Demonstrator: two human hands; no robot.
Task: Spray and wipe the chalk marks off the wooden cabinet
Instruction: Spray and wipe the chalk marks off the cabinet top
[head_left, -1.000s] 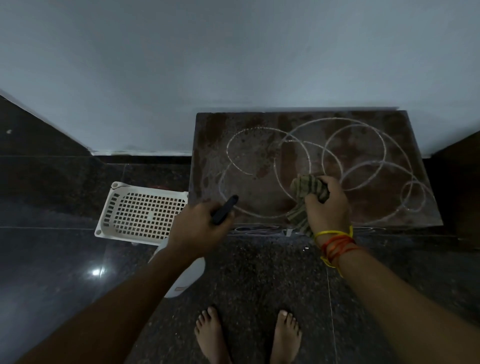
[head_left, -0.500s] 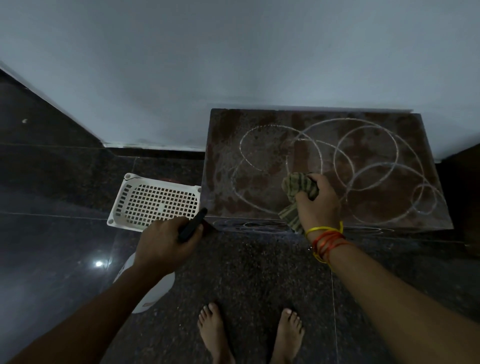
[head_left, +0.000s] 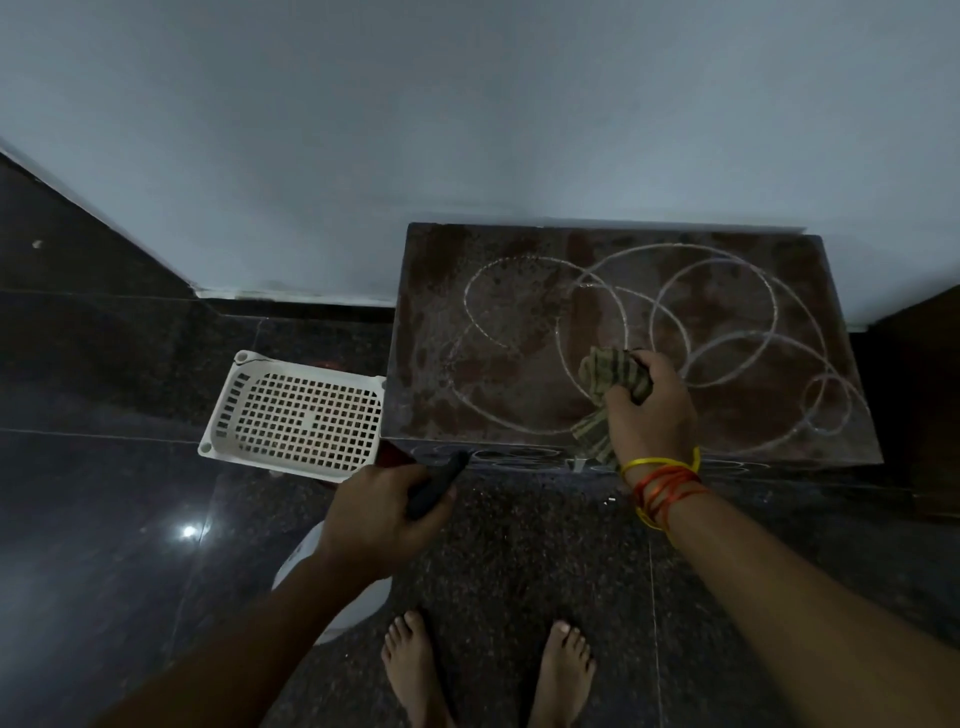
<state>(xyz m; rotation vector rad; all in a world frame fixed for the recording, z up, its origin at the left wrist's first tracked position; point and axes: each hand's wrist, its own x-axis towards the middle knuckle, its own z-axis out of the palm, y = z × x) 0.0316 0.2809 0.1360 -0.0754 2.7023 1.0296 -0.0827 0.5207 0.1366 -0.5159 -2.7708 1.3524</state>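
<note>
The low wooden cabinet (head_left: 519, 260) stands against the wall, its dark top covered with looping white chalk marks (head_left: 717, 306). My right hand (head_left: 649, 410) grips a bunched striped green cloth (head_left: 613, 371) and holds it against the cabinet top near the front edge. My left hand (head_left: 382, 512) holds a white spray bottle (head_left: 332, 587) by its dark trigger head (head_left: 436, 486), in front of the cabinet's left front corner. Most of the bottle is hidden under my arm.
A white perforated plastic basket (head_left: 296, 410) lies on the dark polished floor just left of the cabinet. My bare feet (head_left: 483, 670) stand in front of it. A dark wooden piece (head_left: 919, 405) borders the cabinet on the right.
My left hand with the spray bottle has pulled back from over the cabinet top and down to its front left corner. My right hand and the cloth stay at nearly the same spot.
</note>
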